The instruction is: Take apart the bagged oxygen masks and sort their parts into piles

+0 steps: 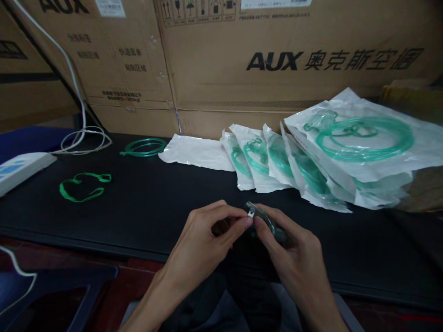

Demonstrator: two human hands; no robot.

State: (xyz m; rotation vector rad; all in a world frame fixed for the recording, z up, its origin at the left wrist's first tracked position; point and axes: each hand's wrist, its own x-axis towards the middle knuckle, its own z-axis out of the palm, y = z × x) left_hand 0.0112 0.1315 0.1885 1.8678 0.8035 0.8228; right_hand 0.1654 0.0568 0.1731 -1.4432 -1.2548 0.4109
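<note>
Both of my hands meet over the front edge of a black table (145,207). My left hand (204,235) pinches thumb and forefinger on the end of a small clear green plastic mask piece (268,221). My right hand (290,249) is wrapped round the body of that same piece, and a small white clip shows at its tip. Most of the piece is hidden by my fingers.
A row of sealed white bags with green tubing (311,161) fans across the right of the table, with one flat bag (197,152) beside it. A coiled green tube (143,147) and a green elastic strap (83,186) lie left. Cardboard boxes (277,60) stand behind; a white device (20,168) sits far left.
</note>
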